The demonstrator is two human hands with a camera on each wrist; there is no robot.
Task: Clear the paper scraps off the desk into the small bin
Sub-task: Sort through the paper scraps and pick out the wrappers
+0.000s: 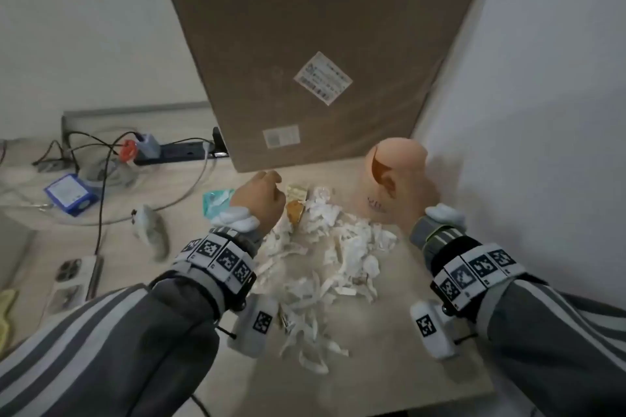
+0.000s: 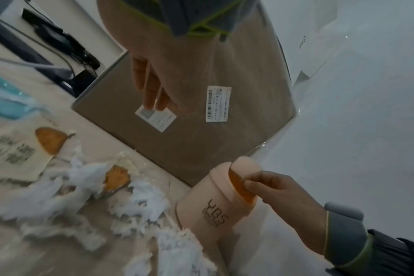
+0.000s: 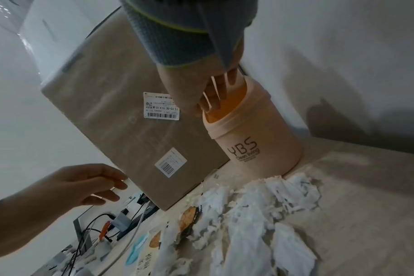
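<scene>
A pile of white paper scraps (image 1: 332, 247) (image 2: 139, 201) (image 3: 260, 205) lies on the desk (image 1: 389, 366) between my forearms. The small peach bin (image 1: 396, 162) (image 2: 208, 211) (image 3: 255, 142), marked YBS, stands at the back right beside the wall. My right hand (image 1: 399, 193) (image 2: 248, 184) (image 3: 213, 100) is at the bin's top, with its straight, spread fingers pushing in the orange swing lid (image 2: 241, 186). No scrap shows in it. My left hand (image 1: 269, 179) (image 2: 156, 104) (image 3: 111, 188) hovers over the far end of the pile, fingers relaxed and empty.
A tall cardboard box (image 1: 321, 61) leans at the back, close behind the bin. A snack wrapper (image 1: 296, 210) and a teal packet (image 1: 216, 200) lie near my left hand. A power strip (image 1: 183, 151), cables and a blue box (image 1: 69, 195) lie at the left.
</scene>
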